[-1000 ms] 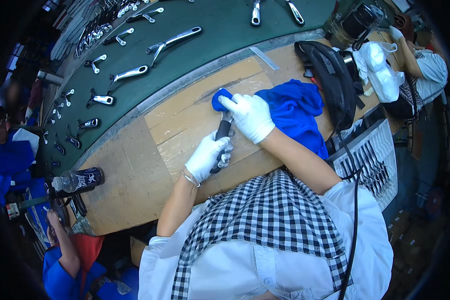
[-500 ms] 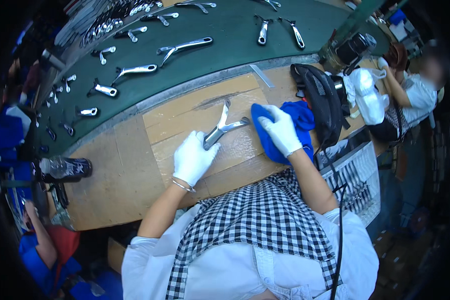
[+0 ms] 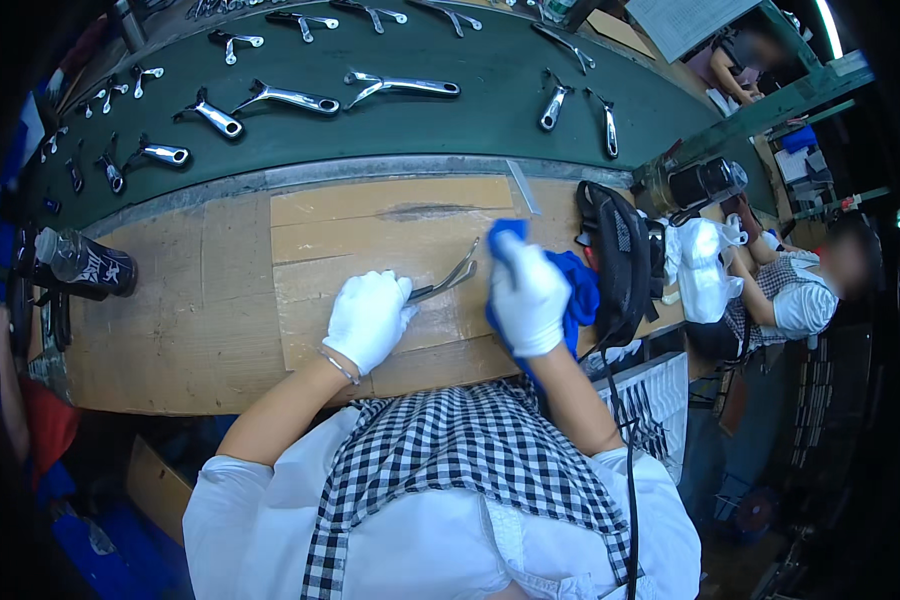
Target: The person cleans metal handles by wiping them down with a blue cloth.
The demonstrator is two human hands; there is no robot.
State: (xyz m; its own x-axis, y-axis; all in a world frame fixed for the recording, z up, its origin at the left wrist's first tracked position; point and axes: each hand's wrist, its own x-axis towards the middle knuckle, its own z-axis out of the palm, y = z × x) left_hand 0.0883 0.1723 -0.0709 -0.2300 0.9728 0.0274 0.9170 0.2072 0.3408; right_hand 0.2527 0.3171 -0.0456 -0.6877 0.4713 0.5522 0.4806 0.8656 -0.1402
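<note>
The left hand (image 3: 370, 322) is closed on the tool (image 3: 454, 280) over the near brown surface (image 3: 170, 310); the right hand (image 3: 532, 303) pinches the blue cloth (image 3: 582, 290) just right of it, though blur hides the exact hold. The tool has just turned edge-on and the cloth bunched up, seemingly offering it another side. Similar tools (image 3: 410, 87) lie on the far green surface (image 3: 390, 135).

A shiny, silver-coloured metal piece (image 3: 442, 287) with a curved, forked end juts from a white-gloved left hand (image 3: 368, 320), tilted up and rightward, its prongs seen nearly edge-on; the grip hides its other end. Just beside the prongs, apart from them, a soft, bright blue cloth (image 3: 508, 229) pokes, crumpled, above a gloved right hand (image 3: 530, 305).
</note>
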